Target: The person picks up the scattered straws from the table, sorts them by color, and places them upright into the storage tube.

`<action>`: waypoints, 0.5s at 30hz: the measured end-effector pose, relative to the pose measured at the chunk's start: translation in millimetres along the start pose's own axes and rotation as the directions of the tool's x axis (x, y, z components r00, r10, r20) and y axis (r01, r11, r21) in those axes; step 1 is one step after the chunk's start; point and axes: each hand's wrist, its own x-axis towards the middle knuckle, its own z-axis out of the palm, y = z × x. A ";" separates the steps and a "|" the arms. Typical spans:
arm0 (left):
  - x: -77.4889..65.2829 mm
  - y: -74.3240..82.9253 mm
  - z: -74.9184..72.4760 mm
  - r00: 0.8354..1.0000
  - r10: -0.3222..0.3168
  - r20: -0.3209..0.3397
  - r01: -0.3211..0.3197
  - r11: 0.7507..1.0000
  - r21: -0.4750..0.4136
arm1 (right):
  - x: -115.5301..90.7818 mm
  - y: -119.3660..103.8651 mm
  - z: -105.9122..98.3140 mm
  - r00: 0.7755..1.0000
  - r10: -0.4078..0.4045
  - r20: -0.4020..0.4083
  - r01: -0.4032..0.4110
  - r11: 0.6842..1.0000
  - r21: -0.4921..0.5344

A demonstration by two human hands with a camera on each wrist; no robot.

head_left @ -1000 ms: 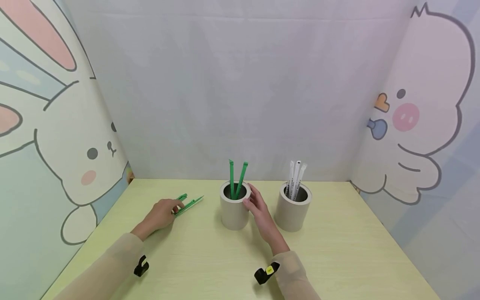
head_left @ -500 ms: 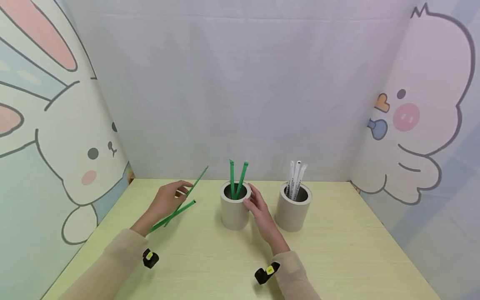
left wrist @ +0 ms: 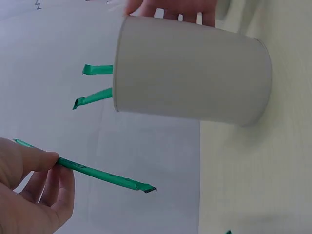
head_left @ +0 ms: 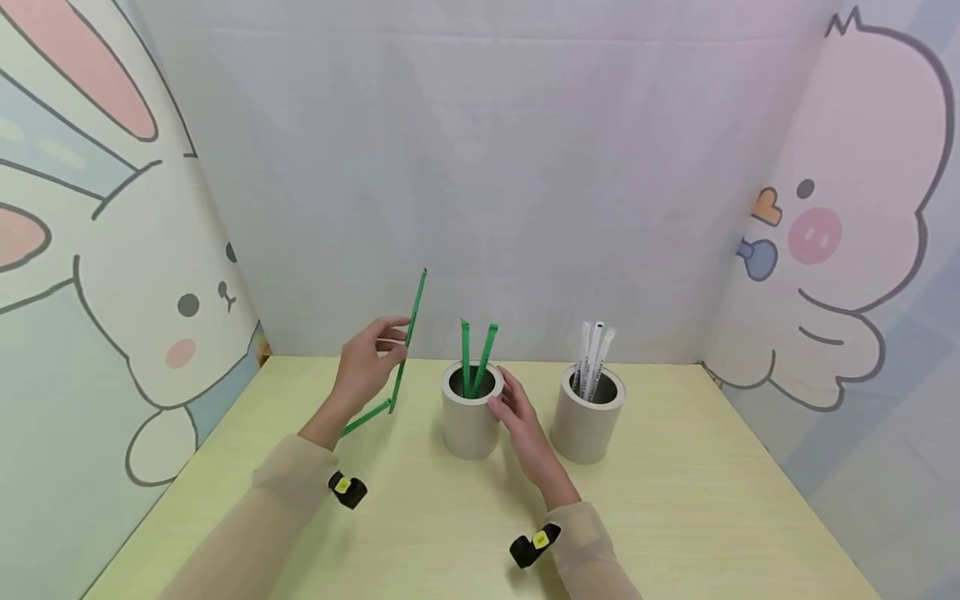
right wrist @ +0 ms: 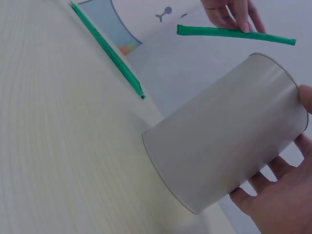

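Observation:
My left hand [head_left: 366, 360] pinches a green-wrapped straw [head_left: 417, 307] between thumb and fingers, to the left of the near-centre pen-cup-like beige holder [head_left: 469, 432]. The straw leans close to upright, its lower end above the table. In the left wrist view the straw [left wrist: 105, 175] points toward the lower right, apart from the holder. Two green-wrapped straws [head_left: 465, 354] stand inside that holder. My right hand [head_left: 528, 433] holds the holder's right side, with the thumb by the rim and the fingers along the wall in the right wrist view. Another green straw [right wrist: 109, 52] lies on the table.
To the right stands a second beige holder [head_left: 587, 433] with several white-wrapped straws [head_left: 592, 358] in it. The pale wooden table [head_left: 712, 500] reaches back to a grey cloth backdrop [head_left: 480, 183]. Printed cartoon panels flank both sides.
My left hand has picked up one green straw, lifted it and moved right toward the near-centre holder, tipping the straw more upright. The right hand and both holders have stayed in place.

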 end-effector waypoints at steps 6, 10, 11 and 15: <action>9.5 30.1 12.8 0.998 0.003 -0.055 -0.009 0.993 -0.114 | -0.5 -3.2 1.1 1.000 0.005 -0.004 -0.005 1.000 0.007; 14.7 47.5 20.0 0.996 0.004 -0.092 -0.019 0.986 -0.168 | -1.1 -4.2 1.5 1.000 0.012 -0.007 -0.012 1.000 0.014; 15.7 51.4 21.8 0.995 0.004 -0.101 -0.023 0.983 -0.184 | -1.2 -4.4 1.6 1.000 0.013 -0.008 -0.013 1.000 0.014; 19.2 63.2 29.3 0.991 0.017 -0.131 -0.050 0.965 -0.256 | -1.6 -4.4 1.5 1.000 0.016 -0.009 -0.016 1.000 0.017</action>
